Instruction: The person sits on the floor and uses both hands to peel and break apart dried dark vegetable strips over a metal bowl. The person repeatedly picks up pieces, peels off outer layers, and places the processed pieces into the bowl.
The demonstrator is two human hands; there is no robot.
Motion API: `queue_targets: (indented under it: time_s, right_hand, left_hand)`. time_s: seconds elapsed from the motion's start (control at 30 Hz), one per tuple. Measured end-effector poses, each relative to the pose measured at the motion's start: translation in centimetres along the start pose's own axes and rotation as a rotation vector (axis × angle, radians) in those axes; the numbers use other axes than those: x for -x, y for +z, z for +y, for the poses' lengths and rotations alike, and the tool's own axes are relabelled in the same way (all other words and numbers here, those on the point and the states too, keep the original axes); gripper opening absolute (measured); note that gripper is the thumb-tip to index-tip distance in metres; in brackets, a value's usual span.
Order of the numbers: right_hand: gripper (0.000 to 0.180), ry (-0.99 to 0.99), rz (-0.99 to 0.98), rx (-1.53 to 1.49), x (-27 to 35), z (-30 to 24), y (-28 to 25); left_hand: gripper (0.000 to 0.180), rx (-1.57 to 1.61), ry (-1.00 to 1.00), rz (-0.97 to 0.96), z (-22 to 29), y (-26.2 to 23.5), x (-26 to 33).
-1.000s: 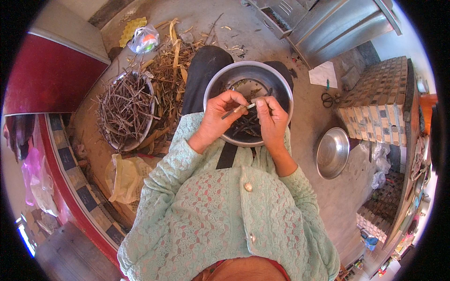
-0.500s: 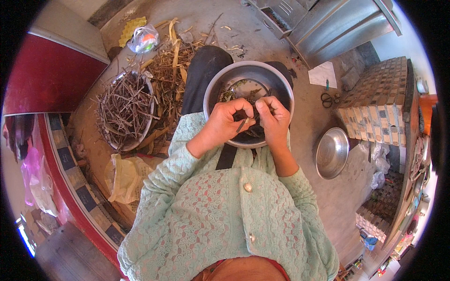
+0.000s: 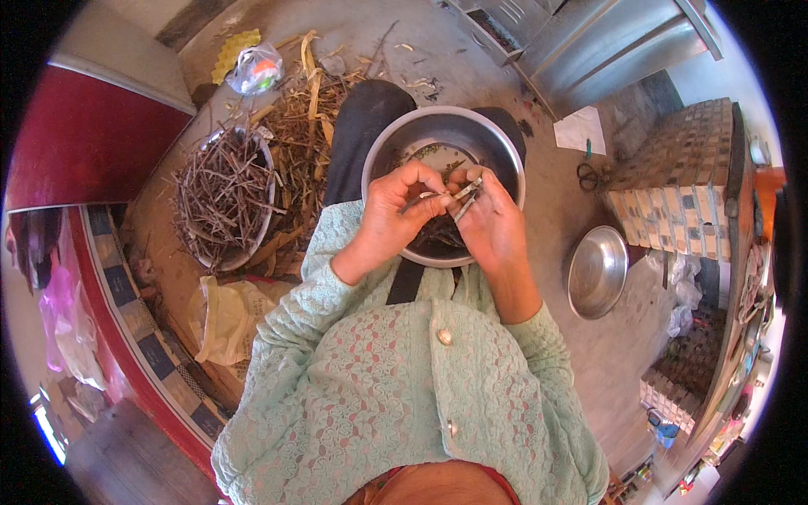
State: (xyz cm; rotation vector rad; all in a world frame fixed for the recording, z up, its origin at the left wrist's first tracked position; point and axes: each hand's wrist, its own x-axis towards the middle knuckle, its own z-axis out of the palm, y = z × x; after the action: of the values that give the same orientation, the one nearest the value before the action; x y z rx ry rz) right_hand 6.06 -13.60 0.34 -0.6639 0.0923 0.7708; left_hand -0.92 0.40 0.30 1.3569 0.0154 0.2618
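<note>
A wide metal basin (image 3: 370,156) rests on my lap, with dark dry pods (image 3: 439,240) and small greenish seeds (image 3: 442,155) in it. Above it, my right hand (image 3: 498,225) is curled round a split dry pod (image 3: 468,190), whose pale inside shows between thumb and fingers. Thumb and forefinger of my left hand (image 3: 387,210) are pinched together at the pod's near side, touching or almost touching my right fingers. A small pale bit shows at that pinch, too small to name. My palms partly cover the basin's contents.
On the left stands a round tub (image 3: 271,181) heaped with thin brown sticks or pods. Dry stalks and husks (image 3: 307,126) litter the floor beside it. To my right lie a shiny metal bowl (image 3: 598,273) and scissors (image 3: 587,177), near a brick structure (image 3: 673,185).
My right hand has turned palm inward and opened somewhat, showing the split pod's pale inside. My left hand has shifted slightly, and its dark piece no longer shows.
</note>
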Motion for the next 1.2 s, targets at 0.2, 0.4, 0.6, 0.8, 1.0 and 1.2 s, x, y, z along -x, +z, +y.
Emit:
queue_targets:
  time_s: [0.2, 0.4, 0.6, 0.8, 1.0, 1.2]
  right_hand:
    - [0.027, 0.091, 0.025, -0.172, -0.3, 0.7, 0.8]
    - [0.037, 0.121, -0.047, -0.204, -0.6, 1.2, 3.4]
    - [0.048, 0.057, -0.354, 0.07, -1.2, 3.7, 6.6]
    - [0.032, -0.605, -0.62, 1.23, -4.5, -3.1, 10.3]
    - [0.035, -0.428, -0.765, 2.062, -3.2, -5.2, 4.1]
    - [0.017, -0.597, -0.586, 2.28, -3.1, -2.5, 1.8]
  left_hand:
    - [0.015, -0.258, 0.121, 0.082, 0.4, -0.2, 0.0]
    - [0.025, -0.329, 0.154, 0.209, 2.1, -0.8, 0.4]
    - [0.043, -0.462, 0.198, 0.394, 4.0, -1.8, 1.1]
    - [0.031, -0.637, 0.264, 0.95, 8.0, -12.7, 4.2]
    - [0.032, -1.148, 0.071, 1.15, 5.7, -15.3, 6.4]
    - [0.019, -0.971, 0.361, 0.701, 4.6, -9.6, 3.0]
